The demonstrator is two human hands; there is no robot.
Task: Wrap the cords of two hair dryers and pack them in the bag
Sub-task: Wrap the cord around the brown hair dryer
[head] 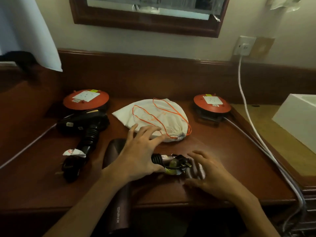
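My right hand (210,175) lay spread and empty beside the maroon dryer (118,202), a rigid, weighty thing best gripped by the handle. My left hand (138,151), fingers splayed, touched the soft bag (153,117) beyond.

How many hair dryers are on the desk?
2: a black hair dryer lying at the left near an orange reel, and a maroon hair dryer at the front edge, under the left hand.

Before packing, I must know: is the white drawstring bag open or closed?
Closed: the white drawstring bag has its mouth cinched tight by the orange cord.
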